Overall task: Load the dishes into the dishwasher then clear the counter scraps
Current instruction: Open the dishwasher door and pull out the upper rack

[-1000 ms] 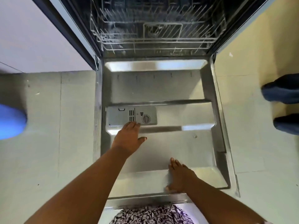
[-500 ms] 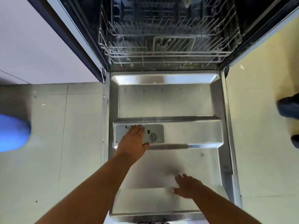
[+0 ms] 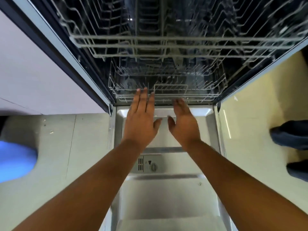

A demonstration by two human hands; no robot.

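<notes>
The dishwasher stands open, its steel door (image 3: 168, 197) lying flat toward me. Inside, the lower wire rack (image 3: 205, 90) and the upper wire rack (image 3: 166, 45) hold no dishes that I can see. My left hand (image 3: 141, 119) stretches forward with straight fingers, its fingertips at the front rim of the lower rack. My right hand (image 3: 183, 120) reaches beside it, fingers extended and slightly blurred, just short of the same rim. Neither hand holds anything. The detergent dispenser (image 3: 150, 165) shows on the door between my forearms.
A pale cabinet front (image 3: 33, 72) stands to the left of the opening. Light floor tiles (image 3: 66, 147) flank the door. A blue object (image 3: 15, 162) lies at the left edge. Another person's dark shoes (image 3: 291, 135) stand on the floor at the right.
Both hands have lifted off the door panel and moved forward to the front of the lower rack. The view tilted up, showing more of the dishwasher's interior.
</notes>
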